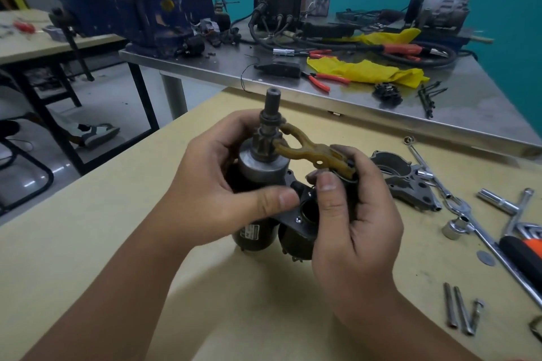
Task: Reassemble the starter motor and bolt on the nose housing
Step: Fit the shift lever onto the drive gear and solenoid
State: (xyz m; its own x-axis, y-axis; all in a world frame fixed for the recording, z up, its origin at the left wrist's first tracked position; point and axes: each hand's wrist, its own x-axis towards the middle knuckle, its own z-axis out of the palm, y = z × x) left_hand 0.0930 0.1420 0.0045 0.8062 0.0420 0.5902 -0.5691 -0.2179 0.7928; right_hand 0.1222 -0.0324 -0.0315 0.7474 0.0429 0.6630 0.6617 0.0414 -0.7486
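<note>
Left hand [223, 182]: we wrap it round the starter motor [258, 184], standing upright on the table [88, 243].
Right hand [349, 214]: we pinch the yellow shift fork [305, 148] at its tail end.
Nose housing [410, 182]: lying just right of our hands.

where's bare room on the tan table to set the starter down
Free: the tan table left of the left hand out to its left edge, and the strip behind the starter motor up to the steel bench. Crowded: right of the right hand, with the nose housing, the socket wrenches and the long bolts.
</note>
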